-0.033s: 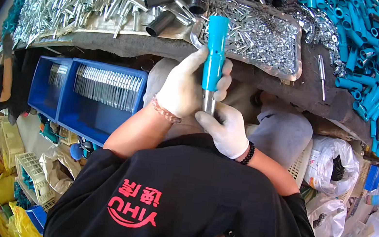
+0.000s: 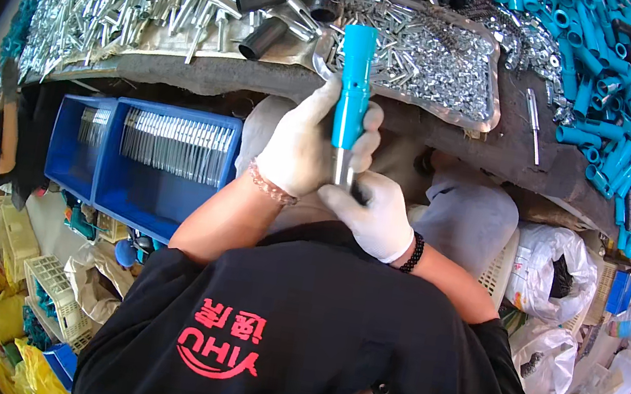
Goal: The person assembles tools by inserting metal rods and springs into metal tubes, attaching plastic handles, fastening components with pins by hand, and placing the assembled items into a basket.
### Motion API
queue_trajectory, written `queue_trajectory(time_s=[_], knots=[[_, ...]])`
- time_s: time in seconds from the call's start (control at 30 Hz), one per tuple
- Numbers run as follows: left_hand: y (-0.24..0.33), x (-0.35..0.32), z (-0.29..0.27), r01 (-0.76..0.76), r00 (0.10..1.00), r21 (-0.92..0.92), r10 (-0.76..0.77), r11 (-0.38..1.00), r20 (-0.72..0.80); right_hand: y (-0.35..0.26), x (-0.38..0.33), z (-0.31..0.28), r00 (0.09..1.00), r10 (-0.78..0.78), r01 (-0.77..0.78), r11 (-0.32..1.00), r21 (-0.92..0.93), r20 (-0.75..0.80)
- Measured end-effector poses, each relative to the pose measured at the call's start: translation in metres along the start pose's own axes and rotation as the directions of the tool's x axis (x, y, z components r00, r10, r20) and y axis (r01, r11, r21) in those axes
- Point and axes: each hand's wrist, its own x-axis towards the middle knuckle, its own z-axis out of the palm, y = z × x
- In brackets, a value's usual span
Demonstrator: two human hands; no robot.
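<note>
Left hand (image 2: 303, 146) closed round upright blue tube (image 2: 355, 81); right hand (image 2: 374, 214) pinches its metal stem (image 2: 344, 169) directly below, near workbench front edge (image 2: 187, 72).

You wear a black short-sleeved shirt (image 2: 327, 337) with a red printed mark on the chest, a curved stroke under blocky characters. Its sleeves end above your elbows, leaving both forearms bare. Thin white gloves cover your left hand (image 2: 308, 147) and your right hand (image 2: 378, 216) down to the wrists. A beaded, pinkish-brown bracelet (image 2: 270, 185) circles your left wrist, and a black beaded bracelet (image 2: 414, 254) circles your right.
</note>
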Motion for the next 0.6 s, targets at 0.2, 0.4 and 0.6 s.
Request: queue_trajectory(time_s=[0.2, 0.4, 0.6], knots=[[0.005, -0.02, 0.004, -0.109, 0.971, 0.266, 0.16, 0.958, -0.179, -0.047, 0.04, -0.09, 0.908, -0.376, 0.209, 0.788, -0.579, -0.184], [0.005, -0.013, 0.024, -0.011, 0.956, 0.377, 0.12, 0.926, -0.268, -0.015, 0.11, -0.16, 0.805, -0.559, 0.46, 0.375, -0.805, 0.2], [0.007, -0.019, 0.028, -0.01, 0.942, 0.399, 0.142, 0.917, -0.304, -0.025, 0.104, -0.162, 0.904, -0.371, 0.34, 0.328, -0.881, 0.211]])
